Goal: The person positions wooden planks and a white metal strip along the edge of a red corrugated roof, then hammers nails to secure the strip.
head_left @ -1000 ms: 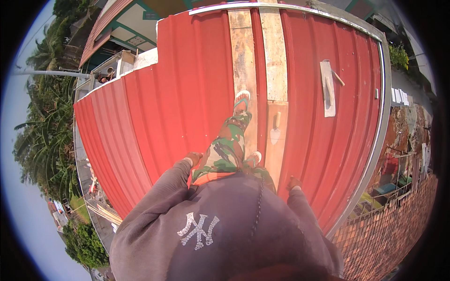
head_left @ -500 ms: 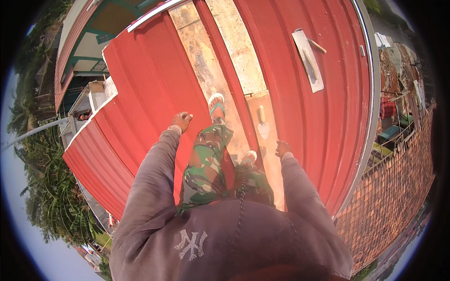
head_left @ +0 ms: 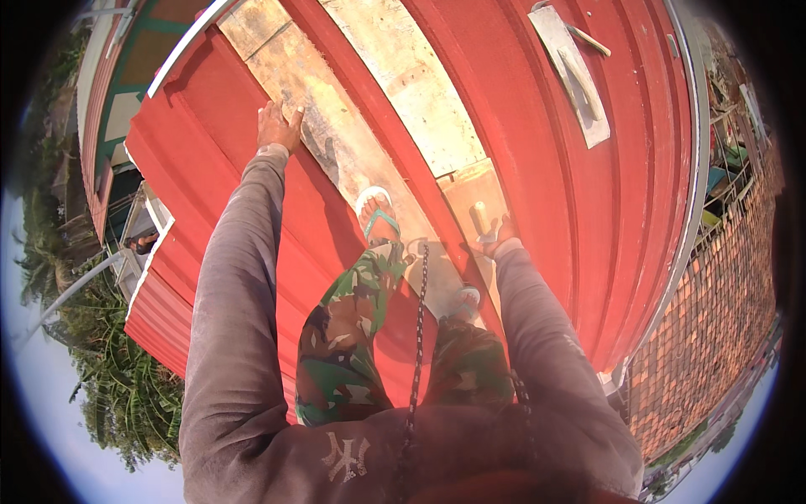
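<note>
My left hand point(head_left: 279, 128) is open, fingers spread, at the left edge of a long worn wooden board point(head_left: 315, 101). Low beside a small trowel point(head_left: 480, 217) is my right hand point(head_left: 502, 238), its thumb and fingers apart. The trowel's pale handle stands out above the fingers, while its blade is mostly hidden by the hand. It lies on a second, lighter run of boards point(head_left: 457, 189). Farther right, a long plastering float point(head_left: 571, 80) with a pale handle rests on the red metal roof point(head_left: 554, 202). A wooden tool handle point(head_left: 590, 40) sticks out from beside the float.
My sandalled feet point(head_left: 379, 214) stand on the left board. The ribbed roof ends at a pale edge strip point(head_left: 695, 168) on the right, with a lower tiled roof point(head_left: 697, 336) beyond. Trees point(head_left: 126, 378) and a pole point(head_left: 75, 290) are off the left side.
I have bent lower. My left hand has moved forward and left to the board and opened. My right hand has come up beside the trowel.
</note>
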{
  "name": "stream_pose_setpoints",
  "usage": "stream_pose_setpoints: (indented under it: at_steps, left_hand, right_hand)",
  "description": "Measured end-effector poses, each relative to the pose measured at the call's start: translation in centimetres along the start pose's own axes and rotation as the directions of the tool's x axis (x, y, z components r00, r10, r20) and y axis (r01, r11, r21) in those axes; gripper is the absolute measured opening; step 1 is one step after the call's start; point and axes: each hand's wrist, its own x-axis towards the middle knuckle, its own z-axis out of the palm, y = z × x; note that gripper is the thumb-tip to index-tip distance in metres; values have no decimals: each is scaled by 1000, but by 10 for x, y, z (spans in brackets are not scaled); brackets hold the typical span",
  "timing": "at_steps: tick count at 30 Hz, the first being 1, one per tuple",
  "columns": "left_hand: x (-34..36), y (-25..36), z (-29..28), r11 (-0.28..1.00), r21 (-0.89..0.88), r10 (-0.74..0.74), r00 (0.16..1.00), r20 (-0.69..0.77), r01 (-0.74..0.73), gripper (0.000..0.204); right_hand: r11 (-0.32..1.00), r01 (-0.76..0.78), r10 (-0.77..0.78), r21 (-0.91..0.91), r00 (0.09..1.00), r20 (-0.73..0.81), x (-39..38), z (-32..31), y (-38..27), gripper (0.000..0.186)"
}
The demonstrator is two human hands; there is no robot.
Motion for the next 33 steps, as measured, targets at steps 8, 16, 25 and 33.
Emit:
stream_pose_setpoints:
  at_steps: [8,16,25,33]
  left_hand:
    - [147,16,36,993,18,116,931,-346,-117,77]
    - [176,39,90,995,4,87,857,-508,-98,86]
    - [171,55,89,992,-29,88,857,-508,-119,88]
    - [176,40,101,994,11,96,816,-571,-109,91]
  right_hand:
    - [928,94,-57,360,992,-113,107,20,-4,48]
    - [889,207,-88,408,952,-292,137,1,7,35]
    - [902,215,-118,373,957,-266,120,7,15,26]
    - [979,191,-145,70,898,-416,122,27,4,59]
